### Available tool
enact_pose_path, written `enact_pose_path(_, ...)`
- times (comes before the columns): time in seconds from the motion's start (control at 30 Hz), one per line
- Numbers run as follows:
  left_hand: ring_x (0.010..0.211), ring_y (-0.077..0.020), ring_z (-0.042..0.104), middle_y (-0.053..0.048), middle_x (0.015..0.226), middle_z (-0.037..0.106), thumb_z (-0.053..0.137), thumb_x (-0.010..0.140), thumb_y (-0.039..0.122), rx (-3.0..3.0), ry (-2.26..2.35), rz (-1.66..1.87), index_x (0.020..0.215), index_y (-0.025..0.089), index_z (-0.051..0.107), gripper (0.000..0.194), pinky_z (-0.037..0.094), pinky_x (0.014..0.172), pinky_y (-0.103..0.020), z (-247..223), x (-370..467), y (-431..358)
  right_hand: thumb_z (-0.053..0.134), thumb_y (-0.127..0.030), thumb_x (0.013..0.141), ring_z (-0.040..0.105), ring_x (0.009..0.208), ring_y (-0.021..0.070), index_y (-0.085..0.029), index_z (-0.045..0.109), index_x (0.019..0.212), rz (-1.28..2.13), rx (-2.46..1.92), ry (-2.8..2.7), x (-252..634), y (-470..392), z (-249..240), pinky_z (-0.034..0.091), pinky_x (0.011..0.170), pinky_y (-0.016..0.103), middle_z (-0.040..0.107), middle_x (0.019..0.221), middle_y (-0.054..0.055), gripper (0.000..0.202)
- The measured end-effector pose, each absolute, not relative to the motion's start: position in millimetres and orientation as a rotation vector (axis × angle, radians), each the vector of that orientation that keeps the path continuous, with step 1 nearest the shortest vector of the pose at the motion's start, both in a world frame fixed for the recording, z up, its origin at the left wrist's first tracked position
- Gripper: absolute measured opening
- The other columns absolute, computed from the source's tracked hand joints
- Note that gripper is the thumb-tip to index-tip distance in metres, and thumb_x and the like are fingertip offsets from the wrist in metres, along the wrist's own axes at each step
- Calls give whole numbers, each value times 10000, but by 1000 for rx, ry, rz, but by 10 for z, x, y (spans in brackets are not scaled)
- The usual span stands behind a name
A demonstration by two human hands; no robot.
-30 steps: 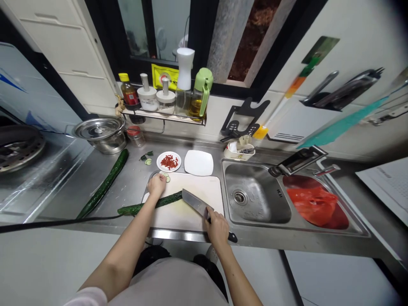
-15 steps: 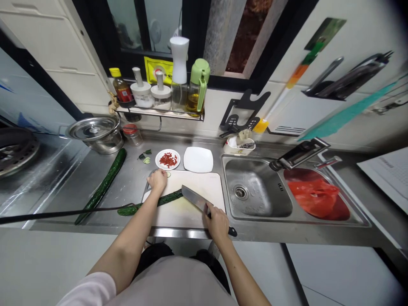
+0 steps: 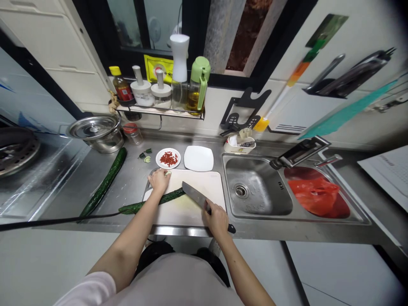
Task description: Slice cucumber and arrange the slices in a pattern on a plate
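My right hand (image 3: 217,219) is closed round the black handle of a kitchen knife (image 3: 194,195). The blade lies over the cutting board (image 3: 204,212), its tip at the right end of a cucumber (image 3: 172,196). That cucumber lies across the board's left part, its left end past the edge and its middle partly hidden under my left forearm. At the board's upper left, my left hand (image 3: 159,180) has its fingertips pinched on a small pale cucumber slice (image 3: 168,173). Behind the board stand a white plate (image 3: 198,158) and a small dish of chopped red bits (image 3: 168,158).
A second cucumber (image 3: 106,182) lies on the steel counter to the left, near a lidded pot (image 3: 98,134). Cucumber scraps (image 3: 146,159) sit beside the dish. To the right is the sink (image 3: 258,191), with a red plastic bag (image 3: 314,195) beyond. A dark cord (image 3: 63,221) crosses the left foreground.
My left hand has shifted slightly right, its fingertips now at the small slice on the board. The right hand and knife have hardly moved.
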State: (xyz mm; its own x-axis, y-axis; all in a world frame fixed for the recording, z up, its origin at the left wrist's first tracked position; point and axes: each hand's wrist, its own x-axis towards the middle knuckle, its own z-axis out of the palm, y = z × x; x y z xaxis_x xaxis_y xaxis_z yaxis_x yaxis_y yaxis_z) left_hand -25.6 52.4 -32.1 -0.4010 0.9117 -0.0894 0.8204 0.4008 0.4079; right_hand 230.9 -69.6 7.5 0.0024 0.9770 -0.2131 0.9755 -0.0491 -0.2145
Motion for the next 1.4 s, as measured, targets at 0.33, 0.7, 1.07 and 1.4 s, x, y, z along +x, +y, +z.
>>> enact_pose_path(0.33,1045,-290,557,-83,1032,687,573,799,372,1506,2368,460,967,224,680,248,333,896,-433,-316,-256,522,502,-299,874,625,951,195,-240,589,1272,503,-2177,-2110,2318,-710,18,409,824,265,703,1021,59,411)
enact_pose_path(0.7,920,-233,583,-42,923,686,547,848,363,1773,2090,664,913,235,681,197,367,815,-361,-209,-98,4,443,-361,905,636,794,183,-292,656,1123,689,-2246,-1883,2295,-643,207,371,664,241,713,831,20,313)
enact_pose_path(1.07,911,-204,584,-46,934,686,534,887,359,2099,1750,748,950,235,693,211,405,823,-354,-327,7,-174,450,-362,896,638,849,185,-287,658,1124,815,-2212,-1809,2262,-557,104,365,679,240,722,916,28,318)
enact_pose_path(1.4,928,-182,601,-40,980,689,530,903,335,2182,1624,766,1043,270,708,236,438,845,-344,-348,15,-175,398,-330,939,602,795,161,-224,656,994,840,-2099,-1994,2174,-477,127,309,628,226,699,862,29,285)
